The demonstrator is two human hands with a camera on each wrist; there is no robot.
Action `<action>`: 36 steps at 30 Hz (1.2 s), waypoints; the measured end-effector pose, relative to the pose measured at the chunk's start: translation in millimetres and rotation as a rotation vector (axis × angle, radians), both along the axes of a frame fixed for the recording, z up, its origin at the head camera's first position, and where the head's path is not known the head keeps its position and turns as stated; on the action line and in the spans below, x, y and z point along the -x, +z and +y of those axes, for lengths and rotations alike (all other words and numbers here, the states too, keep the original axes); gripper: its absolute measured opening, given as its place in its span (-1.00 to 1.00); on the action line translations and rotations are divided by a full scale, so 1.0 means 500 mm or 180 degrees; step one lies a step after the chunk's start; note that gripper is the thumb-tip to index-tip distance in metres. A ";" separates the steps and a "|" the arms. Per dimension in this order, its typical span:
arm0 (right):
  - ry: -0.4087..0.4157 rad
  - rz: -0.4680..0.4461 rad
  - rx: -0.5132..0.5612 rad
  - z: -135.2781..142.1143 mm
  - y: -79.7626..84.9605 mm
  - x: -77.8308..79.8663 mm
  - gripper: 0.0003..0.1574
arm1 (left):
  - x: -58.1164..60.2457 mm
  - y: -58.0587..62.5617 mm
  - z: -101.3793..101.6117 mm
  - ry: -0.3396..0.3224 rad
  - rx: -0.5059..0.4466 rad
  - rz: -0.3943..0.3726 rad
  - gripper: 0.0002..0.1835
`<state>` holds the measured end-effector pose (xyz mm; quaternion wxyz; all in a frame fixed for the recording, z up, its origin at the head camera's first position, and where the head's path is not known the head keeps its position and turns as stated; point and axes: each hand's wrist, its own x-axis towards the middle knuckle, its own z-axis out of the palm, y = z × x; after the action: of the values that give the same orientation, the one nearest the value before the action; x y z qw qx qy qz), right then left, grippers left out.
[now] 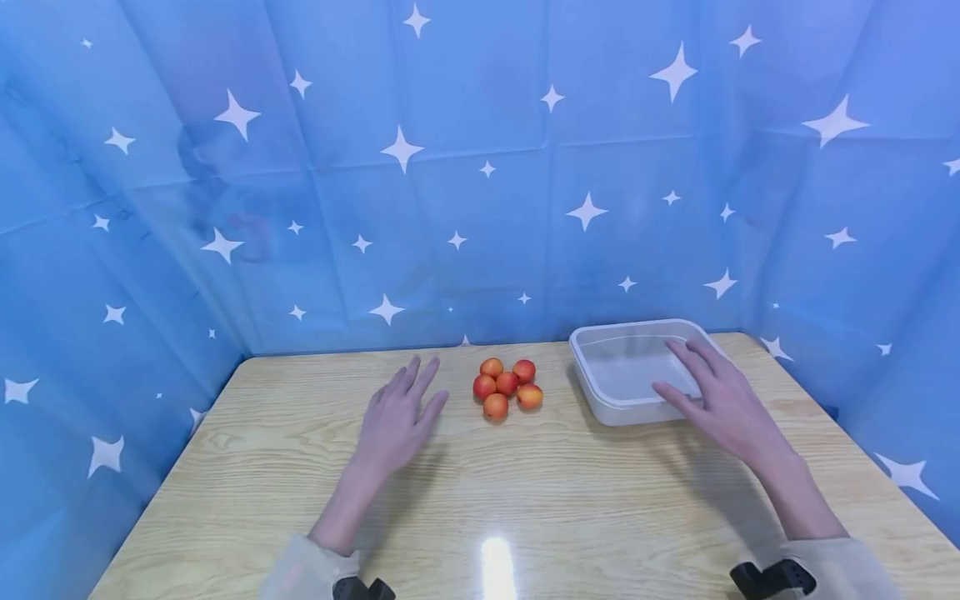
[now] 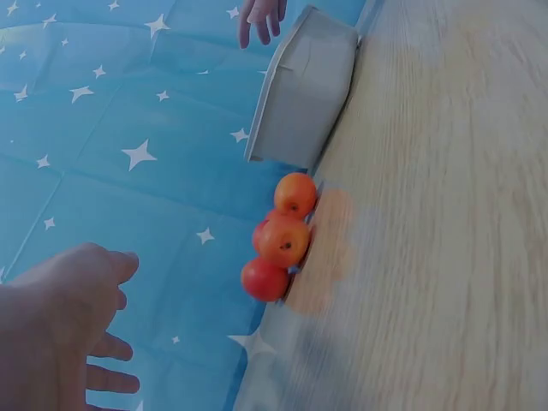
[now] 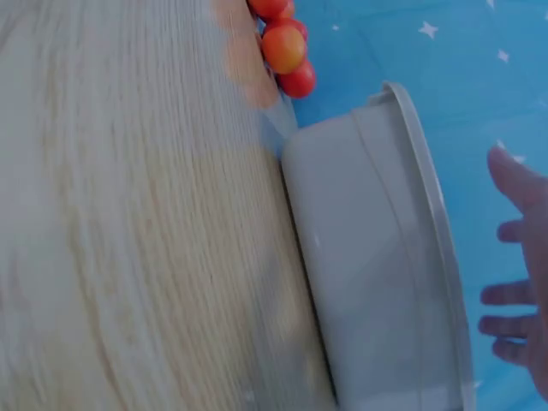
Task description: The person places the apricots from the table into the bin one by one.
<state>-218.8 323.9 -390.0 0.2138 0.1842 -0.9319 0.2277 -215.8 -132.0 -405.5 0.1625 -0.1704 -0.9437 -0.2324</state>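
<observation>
Several small red-orange fruits (image 1: 507, 383), perhaps plums or apricots, lie clustered near the table's back edge. To their left my left hand (image 1: 395, 421) hovers above the table with fingers spread, holding nothing. A white plastic bin (image 1: 615, 410) stands to the right of the fruits, and nothing shows inside it. Over its right side my right hand (image 1: 716, 400) is held with fingers apart, also holding nothing. In the right wrist view the fingers appear beyond the bin's rim (image 3: 432, 197). The left wrist view shows the fruits (image 2: 284, 240) apart from the left hand (image 2: 73, 321).
The wooden table (image 1: 480, 483) has a light grain, with a bright reflection near the front. A blue curtain (image 1: 480, 208) with white stars hangs behind it and along both sides. Black straps (image 1: 772, 577) sit at the light sleeves.
</observation>
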 end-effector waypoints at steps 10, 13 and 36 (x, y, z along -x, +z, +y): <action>0.0009 -0.0276 0.0100 0.023 -0.009 -0.014 -0.08 | 0.009 -0.012 0.033 -0.0119 -0.0314 0.0056 -0.37; 0.0026 -0.0293 0.0124 0.030 -0.011 -0.017 -0.08 | 0.011 -0.015 0.042 -0.0121 -0.0406 0.0004 -0.37; 0.0166 0.0239 0.0109 0.062 -0.046 -0.015 -0.42 | 0.026 -0.040 0.096 -0.0272 -0.0691 -0.0382 -0.40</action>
<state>-211.3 355.1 -412.8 0.2457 0.2132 -0.9141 0.2421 -228.7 -84.0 -425.5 0.1133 -0.1777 -0.9129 -0.3497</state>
